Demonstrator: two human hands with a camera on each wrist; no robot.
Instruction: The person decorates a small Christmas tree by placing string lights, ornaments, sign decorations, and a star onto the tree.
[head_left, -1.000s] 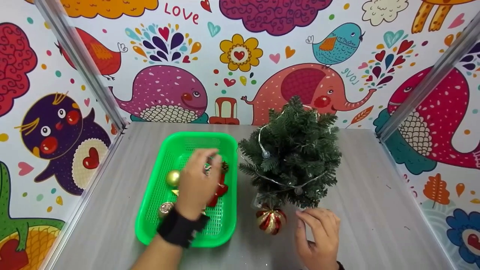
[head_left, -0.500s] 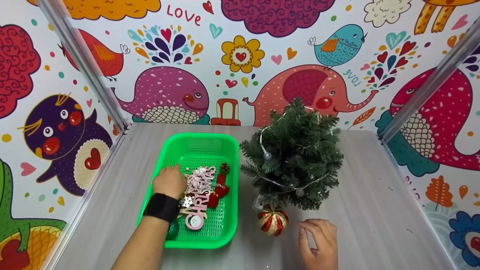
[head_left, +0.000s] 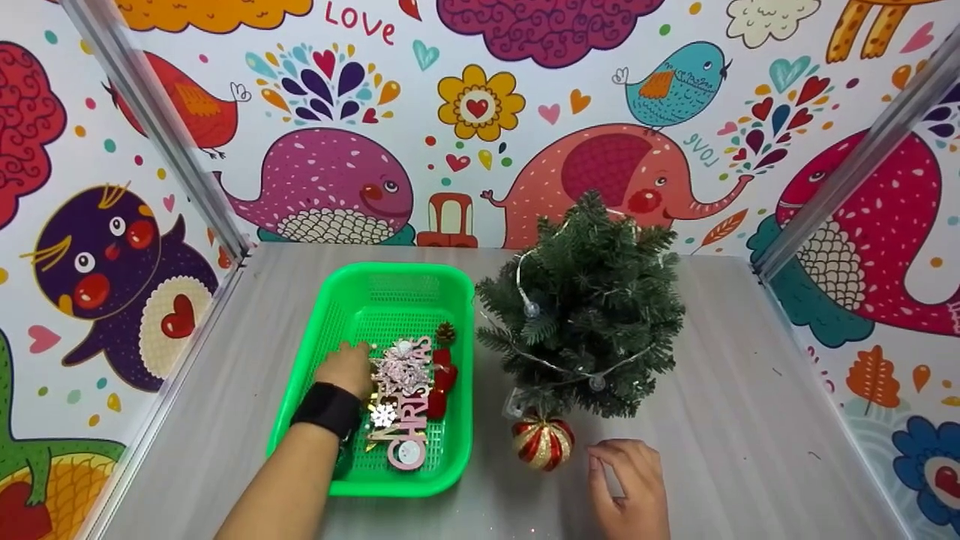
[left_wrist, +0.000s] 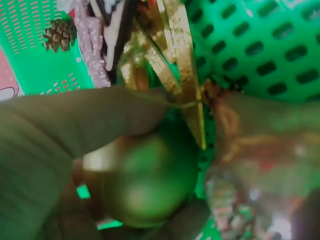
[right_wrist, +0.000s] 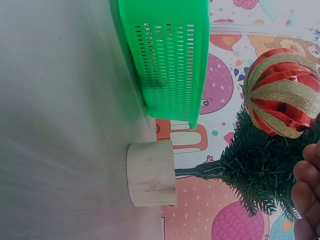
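My left hand (head_left: 346, 369) reaches into the green basket (head_left: 405, 486) at its left side. In the left wrist view, thumb and fingers grip a shiny gold ball ornament (left_wrist: 145, 185), with a gold star (left_wrist: 185, 55) right beyond the thumb. Beside the hand lie a pink Christmas sign (head_left: 411, 420) and a white snowflake (head_left: 383, 415). My right hand (head_left: 628, 487) stays low in front of the small Christmas tree (head_left: 592, 315), fingers loosely bent and holding nothing. Near its fingertips, a red and gold striped ball (head_left: 543, 442) hangs from the tree.
Red ornaments (head_left: 442, 379) and a pine cone (head_left: 445, 332) lie along the basket's right side. The tree stands close to the basket on a pale wooden base (right_wrist: 151, 173). A string of lights (head_left: 596, 381) wraps its branches. Printed walls enclose the grey table (head_left: 742, 420).
My left hand has moved from over the basket's middle to its left side and down onto the gold ball. The pink sign now shows in the basket. My right hand has barely moved.
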